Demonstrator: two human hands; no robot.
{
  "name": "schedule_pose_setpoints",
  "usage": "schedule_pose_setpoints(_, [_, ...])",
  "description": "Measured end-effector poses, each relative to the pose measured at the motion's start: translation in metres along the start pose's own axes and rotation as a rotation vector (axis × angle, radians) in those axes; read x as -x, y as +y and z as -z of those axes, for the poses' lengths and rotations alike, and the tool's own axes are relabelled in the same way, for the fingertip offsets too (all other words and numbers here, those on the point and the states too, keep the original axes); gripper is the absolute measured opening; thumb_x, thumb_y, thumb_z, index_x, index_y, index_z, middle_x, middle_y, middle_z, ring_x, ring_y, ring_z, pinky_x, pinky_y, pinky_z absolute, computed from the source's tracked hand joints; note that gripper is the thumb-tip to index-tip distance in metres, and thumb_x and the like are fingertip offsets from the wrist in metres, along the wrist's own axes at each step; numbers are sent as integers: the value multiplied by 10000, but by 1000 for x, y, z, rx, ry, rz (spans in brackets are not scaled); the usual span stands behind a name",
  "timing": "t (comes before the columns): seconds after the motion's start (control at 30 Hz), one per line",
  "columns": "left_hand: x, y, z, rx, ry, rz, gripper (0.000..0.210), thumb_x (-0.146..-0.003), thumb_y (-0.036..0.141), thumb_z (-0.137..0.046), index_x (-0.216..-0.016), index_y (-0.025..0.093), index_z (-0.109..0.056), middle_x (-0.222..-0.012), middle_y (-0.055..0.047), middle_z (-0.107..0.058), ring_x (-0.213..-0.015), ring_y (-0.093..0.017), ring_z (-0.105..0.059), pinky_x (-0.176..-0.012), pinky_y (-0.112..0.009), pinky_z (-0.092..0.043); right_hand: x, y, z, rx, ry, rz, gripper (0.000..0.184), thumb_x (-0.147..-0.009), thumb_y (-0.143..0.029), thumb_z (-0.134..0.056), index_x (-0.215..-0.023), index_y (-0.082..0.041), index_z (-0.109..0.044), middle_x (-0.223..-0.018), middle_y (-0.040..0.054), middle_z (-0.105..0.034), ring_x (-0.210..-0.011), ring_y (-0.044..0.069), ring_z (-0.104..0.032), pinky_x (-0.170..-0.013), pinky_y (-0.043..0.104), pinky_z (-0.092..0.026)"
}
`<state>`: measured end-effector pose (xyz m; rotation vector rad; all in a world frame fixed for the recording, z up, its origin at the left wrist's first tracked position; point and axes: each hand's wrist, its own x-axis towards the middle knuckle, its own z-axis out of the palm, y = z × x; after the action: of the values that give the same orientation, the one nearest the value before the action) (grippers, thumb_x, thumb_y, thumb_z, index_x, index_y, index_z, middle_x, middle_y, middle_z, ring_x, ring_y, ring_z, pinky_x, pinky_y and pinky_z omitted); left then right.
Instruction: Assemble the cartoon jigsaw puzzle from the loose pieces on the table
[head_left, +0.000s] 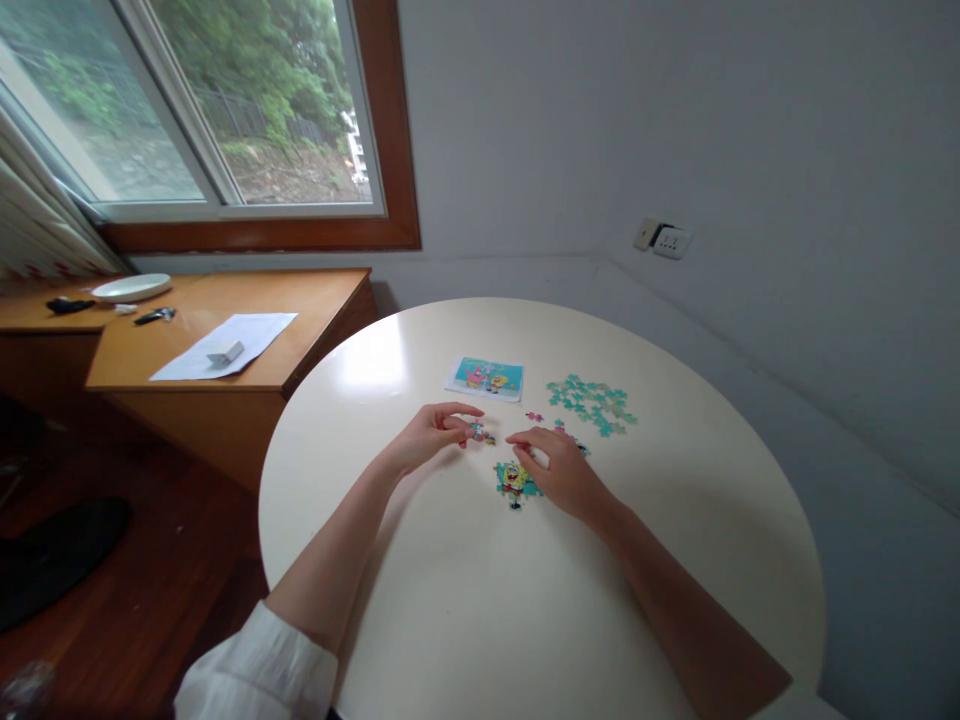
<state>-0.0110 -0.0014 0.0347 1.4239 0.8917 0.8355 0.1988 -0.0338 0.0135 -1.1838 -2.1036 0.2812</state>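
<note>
My left hand (431, 438) is at the middle of the round table, its thumb and fingers on a small jigsaw piece (478, 430) with red and blue on it. The index finger stretches above that piece. My right hand (559, 470) is curved, thumb and index finger close around a small pink jigsaw piece, mostly hidden by the fingers. Below it lies a joined part of the jigsaw puzzle (513, 480) showing a yellow cartoon figure; the hand covers its right side. Loose pink pieces (534, 416) lie just beyond the hands.
A picture card (486, 379) lies behind the hands on the white round table (450, 620). Many green jigsaw pieces (592, 400) are spread at the right. To the left, a wooden desk (322, 300) holds paper (259, 335), a small white box (225, 352) and a white dish (132, 288).
</note>
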Motion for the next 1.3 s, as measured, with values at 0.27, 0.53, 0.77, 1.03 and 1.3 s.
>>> schedule_pose_setpoints(0.27, [0, 1, -2, -37, -25, 6, 243, -650, 316, -657, -771, 110, -610, -719, -37, -625, -596, -89, -538, -623, -235, -420, 1, 1, -1, -18, -24, -19, 178, -791, -167, -461, -856, -187, -626, -815, 48, -672, -758, 171, -609, -735, 316, -450])
schedule_pose_setpoints(0.53, [1, 3, -3, -73, -23, 52, 214, -622, 305, -671, -667, 113, -588, -672, -35, -617, -639, -109, -545, -626, -236, -404, 0, 0, -1, -25, -18, -16, 179, -782, -161, -465, -853, -189, -628, -810, 50, -672, -755, 171, -612, -728, 313, -457])
schedule_pose_setpoints(0.77, [1, 2, -2, -60, -54, 90, 203, -600, 286, -689, -610, 117, -577, -628, -9, -605, -595, -86, -518, -565, -210, -362, 0, 0, -1, -26, -16, -15, 178, -786, -168, -461, -851, -190, -626, -813, 48, -672, -752, 170, -611, -720, 313, -456])
schedule_pose_setpoints(1.03, [3, 4, -3, -120, -144, 155, 120, -617, 234, -638, -605, 125, -592, -559, 1, -595, -467, -58, -435, -455, -194, -282, 1, 1, -2, -24, -23, -22, 168, -790, -161, -468, -851, -187, -622, -819, 49, -672, -763, 170, -612, -727, 312, -453])
schedule_pose_setpoints(1.3, [3, 3, -3, -161, -170, 162, 78, -625, 193, -572, -653, 120, -577, -570, -4, -596, -430, -46, -389, -428, -190, -238, 1, 0, -2, -24, -17, -10, 163, -781, -136, -481, -842, -183, -624, -815, 47, -673, -767, 168, -613, -729, 305, -450])
